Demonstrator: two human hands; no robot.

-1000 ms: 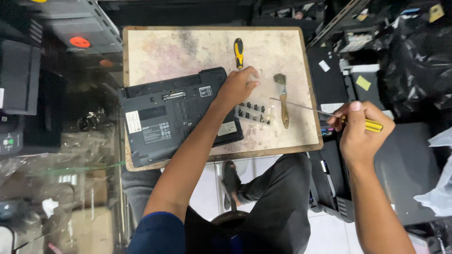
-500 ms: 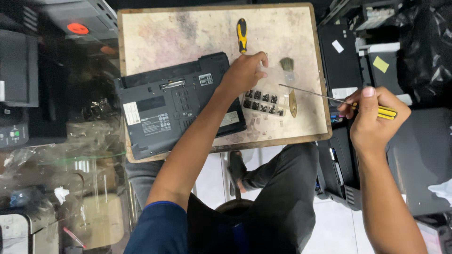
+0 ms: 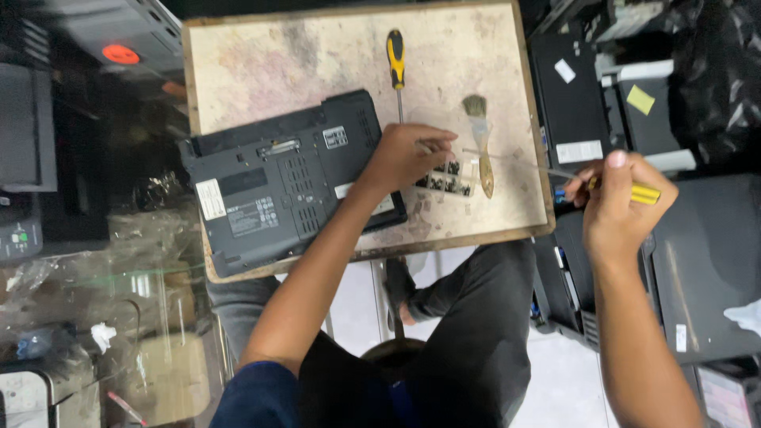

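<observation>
A black laptop (image 3: pixel 277 190) lies upside down on a worn wooden board (image 3: pixel 301 55). My left hand (image 3: pixel 408 154) rests at its right edge, fingers curled over a small clear tray of little black parts (image 3: pixel 448 178); I cannot tell if it grips anything. My right hand (image 3: pixel 622 202) is off the board's right side, closed on a yellow-handled screwdriver (image 3: pixel 642 192) whose thin shaft points left toward the tray. A small paintbrush (image 3: pixel 479 143) lies just right of my left hand. A second screwdriver with a yellow and black handle (image 3: pixel 395 59) lies above it.
Stacked black laptops and devices (image 3: pixel 579 103) crowd the right side. A glass surface with clutter and plastic bags (image 3: pixel 95 293) is at the left. My legs in dark trousers (image 3: pixel 476 317) are under the board, above a tiled floor.
The view has shifted, so the board sits higher and more central. My left hand has moved slightly right over the small tray. My right hand still holds the screwdriver.
</observation>
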